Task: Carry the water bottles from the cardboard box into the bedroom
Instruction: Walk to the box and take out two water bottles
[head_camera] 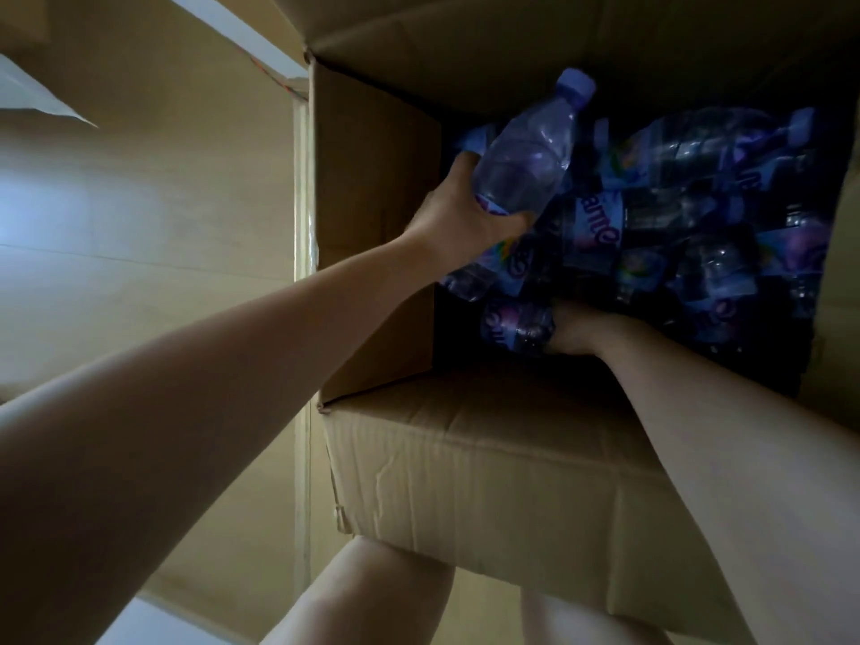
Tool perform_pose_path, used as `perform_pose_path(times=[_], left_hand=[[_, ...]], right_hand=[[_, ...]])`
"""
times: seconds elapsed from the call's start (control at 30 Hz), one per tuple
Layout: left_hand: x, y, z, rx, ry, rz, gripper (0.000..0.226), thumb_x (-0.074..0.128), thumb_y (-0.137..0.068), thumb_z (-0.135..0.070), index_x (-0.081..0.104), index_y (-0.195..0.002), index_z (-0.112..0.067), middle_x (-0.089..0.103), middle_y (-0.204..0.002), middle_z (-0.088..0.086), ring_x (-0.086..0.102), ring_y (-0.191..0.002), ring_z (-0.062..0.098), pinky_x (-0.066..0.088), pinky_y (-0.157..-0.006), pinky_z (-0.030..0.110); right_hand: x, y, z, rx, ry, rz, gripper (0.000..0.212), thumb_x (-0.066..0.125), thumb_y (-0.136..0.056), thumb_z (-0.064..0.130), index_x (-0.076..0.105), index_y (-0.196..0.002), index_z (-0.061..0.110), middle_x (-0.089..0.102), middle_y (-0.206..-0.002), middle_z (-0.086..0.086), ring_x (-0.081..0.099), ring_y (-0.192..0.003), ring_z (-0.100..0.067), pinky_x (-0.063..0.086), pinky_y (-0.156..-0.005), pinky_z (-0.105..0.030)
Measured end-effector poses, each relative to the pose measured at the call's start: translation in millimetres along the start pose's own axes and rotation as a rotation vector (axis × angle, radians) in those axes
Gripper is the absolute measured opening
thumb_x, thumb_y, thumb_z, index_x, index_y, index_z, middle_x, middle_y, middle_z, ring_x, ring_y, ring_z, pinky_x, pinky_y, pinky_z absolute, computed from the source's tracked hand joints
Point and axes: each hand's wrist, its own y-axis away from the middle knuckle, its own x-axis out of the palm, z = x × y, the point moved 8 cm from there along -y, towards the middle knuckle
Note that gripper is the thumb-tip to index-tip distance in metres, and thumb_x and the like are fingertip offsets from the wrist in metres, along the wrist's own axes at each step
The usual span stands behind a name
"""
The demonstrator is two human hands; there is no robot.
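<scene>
— Legs [363, 593] first, bare, nearest of all, just under the near flap of the big brown corrugated cardboard box [465, 463]. What rests on that flap?

— Nothing rests on it, but the right forearm crosses over its right end and reaches down into the box. The right hand [574, 330] is low inside, against the near wall, with its fingers curled round a clear plastic water bottle with a purple label [516, 325] that lies among the others.

— And the other hand?

— The left hand [458, 216] comes in over the box's left wall, the arm stretched long from the lower left. It grips the lower half of a clear plastic water bottle with a pale purple cap [530, 151], thumb on the near side, fingers wrapped beneath. That bottle is tilted, cap pointing toward the far wall of the box, and lifted above the pile.

— The pile itself?

— Loose heap of clear bottles with purple and blue labels [688, 216], lying in every direction, filling the box floor from near wall to far wall and across to the right wall. It is dim in there; I cannot count them.

— Beyond the box?

— Far flap [465, 34] standing open above the heap. Left of the box, pale wooden flooring [139, 253] with a bright patch of light.
</scene>
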Motion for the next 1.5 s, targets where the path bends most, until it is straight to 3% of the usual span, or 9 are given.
perform_pose_path(times=[0.17, 0.33, 0.57, 0.7, 1.0, 1.13, 1.23, 1.33, 1.5], left_hand=[[3, -1, 3, -0.026, 0.028, 0.004, 0.055, 0.078, -0.075, -0.034, 0.042, -0.115, -0.024, 0.058, -0.100, -0.013, 0.061, -0.096, 0.010, 0.049, -0.080, 0.024], [14, -2, 0, -0.047, 0.078, -0.013, 0.059, 0.079, -0.075, -0.032, 0.045, -0.121, -0.018, 0.062, -0.105, -0.005, 0.063, -0.100, 0.014, 0.051, -0.083, 0.026], [19, -3, 1, -0.077, 0.063, 0.000, 0.060, 0.079, -0.070, -0.041, 0.044, -0.116, -0.024, 0.064, -0.107, -0.004, 0.064, -0.099, 0.016, 0.053, -0.086, 0.034], [14, 6, -3, -0.106, 0.080, -0.022, 0.056, 0.079, -0.072, -0.039, 0.045, -0.114, -0.024, 0.063, -0.104, -0.004, 0.063, -0.097, 0.016, 0.053, -0.083, 0.033], [0, 55, -21, -0.313, 0.373, 0.037, 0.049, 0.076, -0.076, -0.041, 0.049, -0.113, -0.022, 0.068, -0.099, 0.003, 0.071, -0.081, 0.018, 0.057, -0.065, 0.031], [-7, 77, -24, -0.376, 0.461, 0.052, 0.052, 0.074, -0.079, -0.040, 0.051, -0.118, -0.015, 0.068, -0.107, 0.015, 0.070, -0.089, 0.029, 0.058, -0.083, 0.045], [-12, 96, -25, -0.428, 0.500, 0.087, 0.056, 0.072, -0.080, -0.042, 0.050, -0.124, -0.013, 0.066, -0.112, 0.019, 0.068, -0.096, 0.034, 0.055, -0.089, 0.049], [-8, 116, -32, -0.483, 0.631, 0.193, 0.056, 0.071, -0.082, -0.037, 0.049, -0.127, -0.012, 0.065, -0.116, 0.021, 0.067, -0.095, 0.034, 0.056, -0.082, 0.042], [-13, 143, -52, -0.393, 0.749, 0.367, 0.066, 0.071, -0.074, -0.030, 0.046, -0.132, -0.011, 0.061, -0.119, 0.025, 0.065, -0.092, 0.034, 0.055, -0.080, 0.044]], right_hand=[[3, 4, -12, 0.128, -0.054, 0.004, 0.111, 0.073, -0.076, 0.057, 0.005, -0.155, 0.017, 0.005, -0.161, -0.015, 0.008, -0.146, -0.038, 0.018, -0.116, -0.044], [6, 7, -5, 0.149, -0.272, -0.102, 0.118, 0.078, -0.073, 0.052, 0.002, -0.154, 0.011, 0.009, -0.160, -0.016, 0.014, -0.145, -0.038, 0.024, -0.115, -0.043], [1, 15, 8, 0.047, -0.468, -0.113, 0.109, 0.081, -0.076, 0.032, 0.006, -0.152, 0.005, 0.037, -0.149, -0.013, 0.041, -0.133, -0.031, 0.040, -0.098, -0.030], [-11, 45, 11, 0.050, -0.420, -0.047, 0.067, 0.063, -0.085, 0.052, 0.044, -0.138, 0.016, 0.056, -0.125, -0.007, 0.056, -0.097, -0.021, 0.048, -0.068, -0.027], [-17, 155, -18, 0.300, -1.258, 0.042, 0.035, 0.069, -0.086, 0.034, 0.062, -0.109, 0.009, 0.068, -0.098, -0.014, 0.065, -0.075, -0.024, 0.048, -0.042, -0.020], [-12, 192, -12, 0.222, -1.627, 0.013, 0.038, 0.073, -0.082, 0.023, 0.059, -0.115, 0.009, 0.065, -0.113, -0.016, 0.068, -0.088, -0.033, 0.056, -0.055, -0.027], [-15, 214, 4, -0.002, -1.824, 0.068, 0.061, 0.074, -0.077, 0.022, 0.051, -0.132, 0.012, 0.057, -0.132, -0.017, 0.067, -0.105, -0.036, 0.057, -0.078, -0.053], [-26, 234, 29, -0.227, -1.810, 0.127, 0.068, 0.070, -0.077, 0.013, 0.047, -0.140, 0.021, 0.052, -0.140, -0.013, 0.060, -0.118, -0.036, 0.045, -0.084, -0.073], [-47, 259, 56, -0.340, -1.611, 0.082, 0.079, 0.063, -0.071, 0.001, 0.044, -0.138, 0.038, 0.051, -0.141, -0.005, 0.052, -0.126, -0.034, 0.042, -0.088, -0.074]])
